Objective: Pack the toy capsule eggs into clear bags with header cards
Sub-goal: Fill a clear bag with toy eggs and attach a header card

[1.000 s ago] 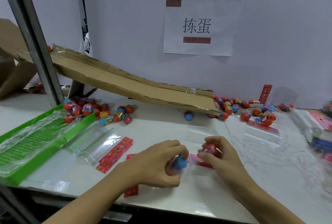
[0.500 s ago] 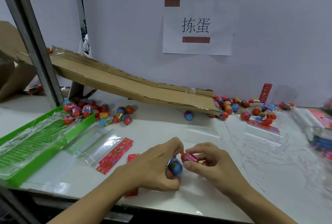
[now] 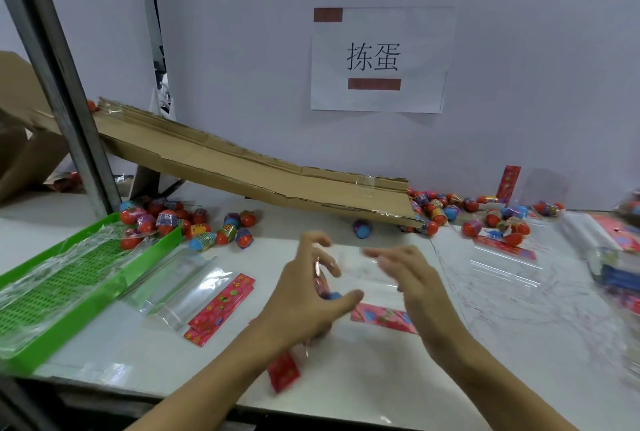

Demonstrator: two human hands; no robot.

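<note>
Just above the tabletop (image 3: 346,378), the left hand (image 3: 301,299) curls round a bag (image 3: 320,287) with eggs inside, its red header card (image 3: 283,371) hanging below the wrist. Its grip is clamped on that bag. The right hand (image 3: 412,278) hovers just beside it, fingers spread and holding nothing. Loose eggs (image 3: 194,226) lie under the cardboard ramp (image 3: 242,171), beside a green tray (image 3: 52,295).

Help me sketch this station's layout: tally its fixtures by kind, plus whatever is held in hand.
Green perforated plastic tray: 1
Brown cardboard ramp: 1
White paper wall sign: 1
Grey metal post: 1
Clear bag with capsule eggs, in the left hand grip: 1
Total: 5
</note>
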